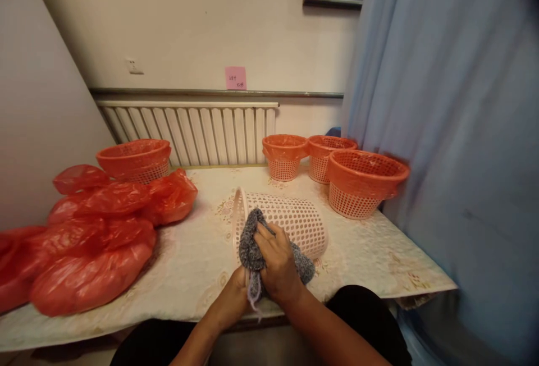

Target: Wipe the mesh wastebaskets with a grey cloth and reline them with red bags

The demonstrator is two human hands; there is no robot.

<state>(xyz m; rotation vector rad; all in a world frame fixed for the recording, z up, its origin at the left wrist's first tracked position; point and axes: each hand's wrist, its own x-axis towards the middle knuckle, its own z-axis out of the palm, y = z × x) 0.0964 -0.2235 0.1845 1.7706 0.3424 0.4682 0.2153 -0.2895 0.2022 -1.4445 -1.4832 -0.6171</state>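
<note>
A pale pink perforated plastic basket (297,217) lies on its side at the middle of the table, its open rim toward the left. My right hand (275,259) grips a grey fuzzy cloth (250,242) and presses it against the basket's side near the rim. A light purple loop of cord hangs from the cloth. Below, at the basket's near rim, is my left hand (236,296), closed; the cloth and the rim hide its fingertips, and it appears to hold the rim.
Knotted red plastic bags (96,259) fill the table's left side, with a red-lined basket (137,161) behind them. Several more lined baskets (357,197) stand at the back right beside a blue curtain (446,158). A radiator (210,133) runs behind the floral-covered table (185,276).
</note>
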